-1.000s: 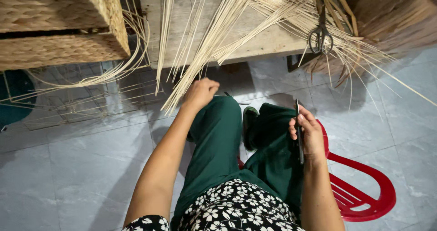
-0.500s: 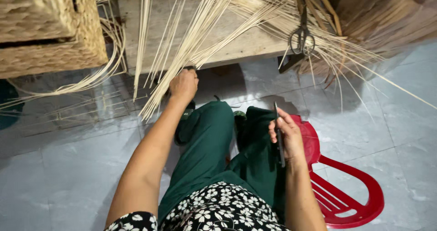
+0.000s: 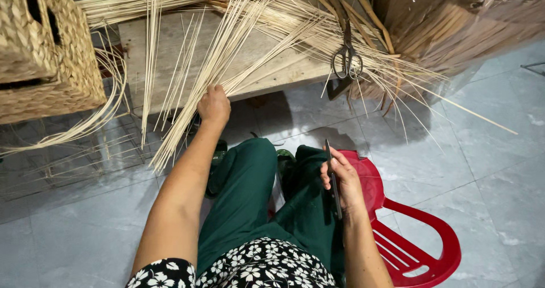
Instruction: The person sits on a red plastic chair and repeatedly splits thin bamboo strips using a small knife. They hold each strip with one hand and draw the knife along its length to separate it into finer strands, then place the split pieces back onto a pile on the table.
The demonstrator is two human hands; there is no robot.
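My left hand (image 3: pixel 213 104) reaches forward and grips a bundle of thin pale rattan strips (image 3: pixel 227 55) that fans over the edge of a low wooden bench (image 3: pixel 284 69). My right hand (image 3: pixel 342 180) rests on my right knee and holds a slim dark knife-like tool (image 3: pixel 332 177), blade pointing away from me. I sit on a red plastic stool (image 3: pixel 420 237), in green trousers and a black floral top.
Metal scissors (image 3: pixel 346 58) lie on the bench among the strips. A woven basket (image 3: pixel 40 49) stands at the left with loose strips curling out below it. A brown heap of woven material (image 3: pixel 454 21) sits at the right. The floor is grey tile (image 3: pixel 499 169).
My left hand has slid forward and up along the strips to the bench edge and closed on them. The view has tilted forward; the right hand stays on the knee with the tool.
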